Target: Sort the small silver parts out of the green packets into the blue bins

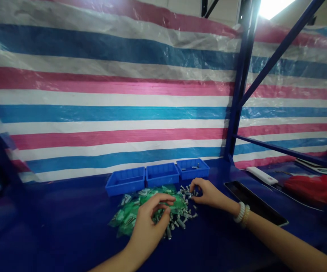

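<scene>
A pile of small metal bolts [182, 219] lies on the blue table beside several green plastic bags [129, 213] that hold more of them. My left hand [149, 223] hovers over the bags and bolts, thumb and fingers curled into a pinch. My right hand [205, 192] rests at the far edge of the pile, fingertips pinched on a small bolt. A beaded bracelet sits on my right wrist. Three blue plastic bins [158, 175] stand in a row just behind the pile; the right one [193, 168] has a few small parts inside.
A striped pink, blue and white tarp [109, 98] hangs behind the table. A blue metal rack post [238, 94] rises at the right. A black tray [254, 202], a white device [261, 175] and a red bag [310, 187] lie to the right.
</scene>
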`<state>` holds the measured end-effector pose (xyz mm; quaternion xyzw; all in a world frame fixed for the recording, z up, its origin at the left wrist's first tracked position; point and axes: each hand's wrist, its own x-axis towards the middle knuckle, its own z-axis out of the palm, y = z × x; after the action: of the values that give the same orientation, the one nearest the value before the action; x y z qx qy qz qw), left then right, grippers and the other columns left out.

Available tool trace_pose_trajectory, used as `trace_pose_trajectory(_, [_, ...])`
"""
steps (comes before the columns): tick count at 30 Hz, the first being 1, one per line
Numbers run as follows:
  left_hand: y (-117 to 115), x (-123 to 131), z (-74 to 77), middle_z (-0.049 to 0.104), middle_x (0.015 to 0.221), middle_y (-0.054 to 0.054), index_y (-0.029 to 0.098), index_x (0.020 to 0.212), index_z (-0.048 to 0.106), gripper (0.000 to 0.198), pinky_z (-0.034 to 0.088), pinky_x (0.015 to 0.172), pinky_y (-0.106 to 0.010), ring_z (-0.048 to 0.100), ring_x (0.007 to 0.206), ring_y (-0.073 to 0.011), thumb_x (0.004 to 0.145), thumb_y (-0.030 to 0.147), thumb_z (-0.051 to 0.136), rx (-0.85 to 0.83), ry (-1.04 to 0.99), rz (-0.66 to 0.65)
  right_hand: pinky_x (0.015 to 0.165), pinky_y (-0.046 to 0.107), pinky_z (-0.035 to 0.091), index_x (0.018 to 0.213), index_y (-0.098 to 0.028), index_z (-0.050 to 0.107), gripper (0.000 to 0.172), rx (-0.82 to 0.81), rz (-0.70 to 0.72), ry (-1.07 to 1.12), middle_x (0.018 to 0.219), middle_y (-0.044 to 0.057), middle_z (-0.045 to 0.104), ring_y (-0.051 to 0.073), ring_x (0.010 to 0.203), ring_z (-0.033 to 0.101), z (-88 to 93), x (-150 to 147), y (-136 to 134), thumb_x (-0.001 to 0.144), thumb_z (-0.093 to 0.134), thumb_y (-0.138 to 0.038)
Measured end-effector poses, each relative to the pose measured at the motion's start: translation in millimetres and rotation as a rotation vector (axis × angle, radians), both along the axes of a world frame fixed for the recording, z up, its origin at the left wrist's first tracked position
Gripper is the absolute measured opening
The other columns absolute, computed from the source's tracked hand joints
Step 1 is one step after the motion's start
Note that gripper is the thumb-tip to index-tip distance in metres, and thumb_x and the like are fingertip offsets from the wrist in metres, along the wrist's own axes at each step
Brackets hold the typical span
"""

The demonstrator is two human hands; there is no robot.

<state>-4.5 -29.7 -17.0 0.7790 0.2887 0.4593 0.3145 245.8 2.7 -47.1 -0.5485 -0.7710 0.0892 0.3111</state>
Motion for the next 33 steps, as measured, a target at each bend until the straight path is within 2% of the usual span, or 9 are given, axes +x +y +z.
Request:
trace_pose_trajectory(7, [2, 1, -1.5, 0.068, 0.091, -0.006, 0.019, 0.095, 0.064, 0.019, 0.053, 0.076, -0.032, 0.066, 0.083, -0.0189, 0.083, 0.016, 0.05, -0.02, 0.009, -0.003, 0.075, 0.032, 0.042, 0.077, -0.018, 0.066, 0.008, 0.063, 0.006, 0.01, 0.081, 0.004, 0.068, 0.021, 0.081, 0.06, 1.2, -11, 0, 0.074, 0.07, -0.023])
trace_pose_trajectory(13, [4, 0, -0.2, 0.068, 0.089, -0.006, 0.018, 0.093, 0.065, 0.018, 0.053, 0.075, -0.031, 0.066, 0.08, -0.0185, 0.082, 0.016, 0.052, -0.048, 0.006, 0.012, 0.074, 0.031, 0.042, 0.073, -0.017, 0.066, 0.006, 0.103, 0.015, -0.008, 0.076, 0.003, 0.067, 0.02, 0.077, 0.059, -1.5, -15, 3, 0.075, 0.066, -0.012])
trace_pose_trajectory(19, [5, 0, 0.5, 0.068, 0.089, -0.006, 0.018, 0.091, 0.064, 0.016, 0.053, 0.075, -0.031, 0.066, 0.081, -0.0193, 0.081, 0.017, 0.053, -0.092, -0.009, 0.017, 0.077, 0.032, 0.043, 0.074, -0.015, 0.07, 0.006, 0.078, 0.023, -0.022, 0.085, 0.008, 0.065, 0.023, 0.085, 0.058, 1.1, -16, 6, 0.074, 0.066, -0.011])
trace_pose_trajectory(24, [5, 0, 0.9, 0.068, 0.09, -0.006, 0.018, 0.091, 0.065, 0.016, 0.052, 0.076, -0.032, 0.066, 0.082, -0.0201, 0.081, 0.018, 0.053, -0.113, -0.007, 0.017, 0.076, 0.033, 0.042, 0.058, -0.016, 0.069, 0.01, 0.008, 0.056, -0.012, 0.07, 0.005, 0.064, 0.022, 0.077, 0.059, 11.1, -14, 19, 0.068, 0.073, -0.013])
trace_pose_trajectory(26, [4, 0, 3.5, 0.068, 0.09, -0.007, 0.018, 0.091, 0.065, 0.016, 0.051, 0.077, -0.032, 0.066, 0.084, -0.0204, 0.081, 0.019, 0.053, -0.128, -0.014, 0.018, 0.075, 0.032, 0.043, 0.057, -0.016, 0.068, 0.01, -0.011, 0.061, 0.02, 0.071, 0.005, 0.066, 0.022, 0.076, 0.061, 16.6, -13, 23, 0.064, 0.074, -0.012])
trace_pose_trajectory(30, [6, -1, 10.7, 0.068, 0.09, -0.007, 0.017, 0.09, 0.065, 0.014, 0.051, 0.076, -0.03, 0.065, 0.084, -0.0201, 0.08, 0.024, 0.058, -0.214, -0.078, 0.049, 0.06, 0.026, 0.047, 0.071, -0.014, 0.068, 0.01, -0.071, 0.099, 0.122, 0.067, 0.004, 0.068, 0.018, 0.065, 0.064, 30.6, -19, 15, 0.075, 0.066, -0.022])
trace_pose_trajectory(33, [8, -1, 13.7, 0.068, 0.085, -0.005, 0.017, 0.092, 0.063, 0.021, 0.052, 0.067, -0.027, 0.065, 0.074, -0.0177, 0.08, 0.035, 0.062, -0.375, -0.173, 0.025, 0.055, 0.022, 0.048, 0.081, -0.015, 0.064, 0.015, -0.201, 0.248, 0.316, 0.064, 0.001, 0.067, 0.014, 0.058, 0.063, 40.8, -37, -4, 0.08, 0.064, -0.03])
